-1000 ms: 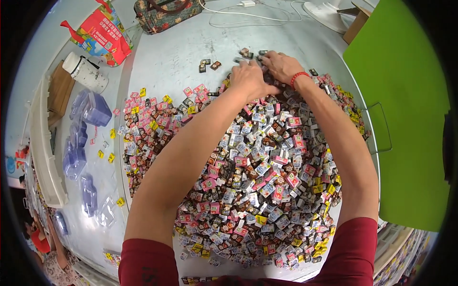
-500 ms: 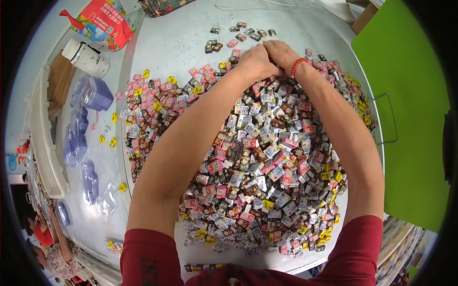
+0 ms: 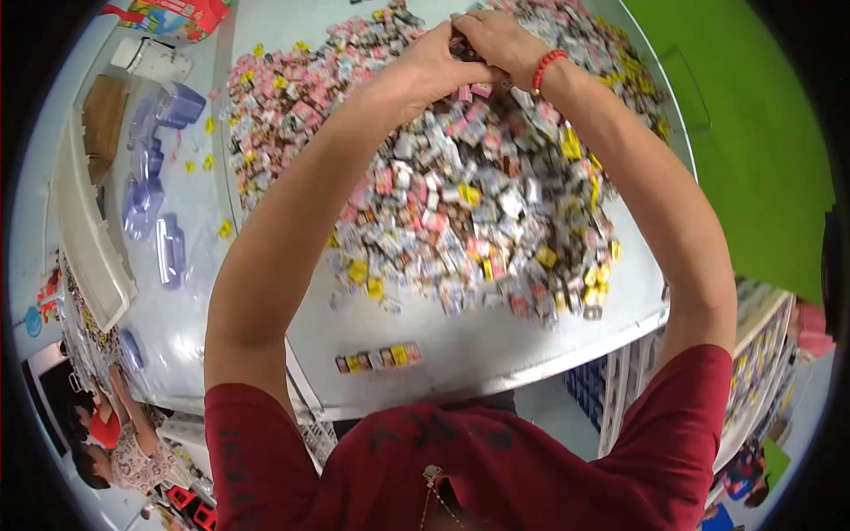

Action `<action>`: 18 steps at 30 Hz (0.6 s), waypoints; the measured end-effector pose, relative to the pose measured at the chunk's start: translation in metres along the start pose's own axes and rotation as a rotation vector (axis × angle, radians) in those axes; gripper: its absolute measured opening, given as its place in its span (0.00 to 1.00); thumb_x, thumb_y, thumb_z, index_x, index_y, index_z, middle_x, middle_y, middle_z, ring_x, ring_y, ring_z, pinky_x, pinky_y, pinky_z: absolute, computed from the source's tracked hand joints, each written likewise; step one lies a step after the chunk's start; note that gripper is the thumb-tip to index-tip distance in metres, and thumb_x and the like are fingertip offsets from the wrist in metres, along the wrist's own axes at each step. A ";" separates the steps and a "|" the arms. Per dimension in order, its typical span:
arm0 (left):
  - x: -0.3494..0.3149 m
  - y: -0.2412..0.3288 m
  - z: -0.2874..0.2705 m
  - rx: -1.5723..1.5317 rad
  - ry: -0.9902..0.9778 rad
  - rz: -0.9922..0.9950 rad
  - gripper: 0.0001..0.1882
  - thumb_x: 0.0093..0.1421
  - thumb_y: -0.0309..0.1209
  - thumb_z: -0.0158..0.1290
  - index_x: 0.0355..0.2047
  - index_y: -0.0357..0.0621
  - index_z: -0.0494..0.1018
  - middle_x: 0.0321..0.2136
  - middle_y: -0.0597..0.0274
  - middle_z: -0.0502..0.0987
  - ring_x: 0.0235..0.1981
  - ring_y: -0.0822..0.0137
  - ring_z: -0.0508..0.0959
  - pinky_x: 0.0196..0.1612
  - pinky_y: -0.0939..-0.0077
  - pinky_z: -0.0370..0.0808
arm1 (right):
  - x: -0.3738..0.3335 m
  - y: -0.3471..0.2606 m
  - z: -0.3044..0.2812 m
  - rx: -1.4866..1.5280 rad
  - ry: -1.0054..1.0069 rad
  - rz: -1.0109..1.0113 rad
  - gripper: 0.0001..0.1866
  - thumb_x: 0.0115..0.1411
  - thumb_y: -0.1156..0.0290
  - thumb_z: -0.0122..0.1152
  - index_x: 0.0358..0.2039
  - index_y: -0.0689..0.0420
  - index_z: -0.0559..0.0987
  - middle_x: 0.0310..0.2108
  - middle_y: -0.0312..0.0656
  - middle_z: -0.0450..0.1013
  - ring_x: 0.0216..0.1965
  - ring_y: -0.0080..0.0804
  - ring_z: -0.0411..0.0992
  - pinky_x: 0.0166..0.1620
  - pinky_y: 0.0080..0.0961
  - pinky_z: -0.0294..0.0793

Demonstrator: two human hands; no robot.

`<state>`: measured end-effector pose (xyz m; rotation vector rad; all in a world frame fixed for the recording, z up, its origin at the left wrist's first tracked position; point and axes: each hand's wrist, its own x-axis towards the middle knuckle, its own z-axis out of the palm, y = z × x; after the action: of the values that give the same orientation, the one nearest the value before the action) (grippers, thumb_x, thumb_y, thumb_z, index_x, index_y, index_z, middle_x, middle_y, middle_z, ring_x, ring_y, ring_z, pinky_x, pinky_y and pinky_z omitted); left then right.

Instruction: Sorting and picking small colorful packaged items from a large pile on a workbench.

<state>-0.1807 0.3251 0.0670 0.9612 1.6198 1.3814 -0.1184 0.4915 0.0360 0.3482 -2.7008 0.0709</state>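
My fingers (image 3: 474, 49) meet at the far side of the heap of small wrapped pieces (image 3: 478, 190), curled inward and pressed together over a few of the pieces; whether each hand pinches its own piece or both share one I cannot tell, since the knuckles hide the tips; my left hand (image 3: 425, 71) comes in from the near left of the heap and my right hand (image 3: 500, 40) from its right, the two touching at the fingertips; a red bead bracelet (image 3: 549, 66) sits on the right wrist, just to the right of the heap's far edge; both forearms span the heap, raised above it; the heap itself covers most of the grey desk (image 3: 496, 345), a dense spread of pink, white, yellow and dark wrappers, blurred in the middle; at its left edge the pieces are mostly pink, and at its right edge mostly yellow; a short row of pieces (image 3: 379, 357) lies alone on the desk, near the heap's near edge and apart from it; left of the heap a few loose yellow pieces (image 3: 205, 162) are scattered; further left lie clear blue plastic trays (image 3: 146, 190), and beyond them a long white tray (image 3: 84, 234); a red printed bag (image 3: 181, 13) lies at the heap's far left; a green panel (image 3: 753, 133) stands to the right of the heap.
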 end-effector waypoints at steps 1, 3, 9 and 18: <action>-0.006 -0.001 0.014 -0.014 -0.024 -0.012 0.25 0.44 0.26 0.63 0.44 0.35 0.70 0.31 0.63 0.77 0.31 0.75 0.74 0.33 0.79 0.72 | -0.020 -0.002 0.006 0.270 -0.045 0.336 0.27 0.52 0.64 0.57 0.52 0.59 0.65 0.38 0.58 0.73 0.42 0.55 0.71 0.46 0.44 0.70; -0.028 -0.004 0.026 0.142 -0.058 0.089 0.28 0.44 0.25 0.62 0.47 0.35 0.68 0.31 0.61 0.77 0.31 0.74 0.75 0.33 0.79 0.73 | -0.028 -0.051 -0.019 0.565 -0.093 0.645 0.31 0.60 0.52 0.51 0.59 0.54 0.59 0.34 0.62 0.74 0.39 0.56 0.73 0.45 0.49 0.70; -0.108 -0.036 0.112 0.222 -0.140 0.102 0.35 0.44 0.30 0.62 0.52 0.34 0.62 0.38 0.49 0.77 0.38 0.59 0.79 0.42 0.68 0.76 | -0.134 -0.156 -0.065 0.598 0.008 0.840 0.15 0.66 0.65 0.44 0.43 0.64 0.72 0.39 0.50 0.71 0.39 0.45 0.70 0.41 0.32 0.69; -0.152 -0.047 0.124 0.530 -0.232 0.180 0.37 0.51 0.38 0.63 0.59 0.41 0.60 0.47 0.52 0.76 0.46 0.57 0.78 0.48 0.66 0.75 | -0.183 -0.185 -0.088 1.341 0.027 1.021 0.16 0.68 0.69 0.46 0.53 0.62 0.72 0.42 0.38 0.72 0.42 0.24 0.72 0.48 0.20 0.71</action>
<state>-0.0089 0.2302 0.0213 1.5455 1.7857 0.9137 0.1247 0.3644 0.0409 -0.7023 -2.0665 2.0783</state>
